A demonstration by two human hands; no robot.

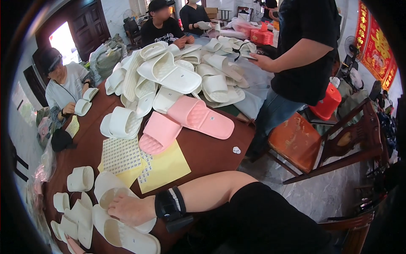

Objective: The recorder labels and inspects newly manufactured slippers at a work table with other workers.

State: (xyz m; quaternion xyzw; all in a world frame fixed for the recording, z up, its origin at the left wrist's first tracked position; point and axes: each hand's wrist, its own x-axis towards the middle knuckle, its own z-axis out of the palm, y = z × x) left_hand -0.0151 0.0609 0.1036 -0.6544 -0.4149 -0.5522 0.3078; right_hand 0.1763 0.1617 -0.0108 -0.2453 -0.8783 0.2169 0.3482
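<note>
Low in the frame, the right hand [129, 209] is lying flat, fingers loosely spread, on a cream slipper [111, 195] at the lower left; it is pressing on the smooth, rounded foam sole rather than gripping it. A black wrist strap [170, 204] is wrapping that forearm. The left hand is not showing in this view. More cream slippers [78, 213] are lying just beside it on the dark brown worktop [207, 150]. Above the hand, a sheet of small stickers [122, 155] is resting on yellow paper [163, 167]. At centre, two pink ribbed slippers [186, 120] are touching a heaped white pile [177, 72]. On the right, a worn wooden chair [296, 142] is standing.
</note>
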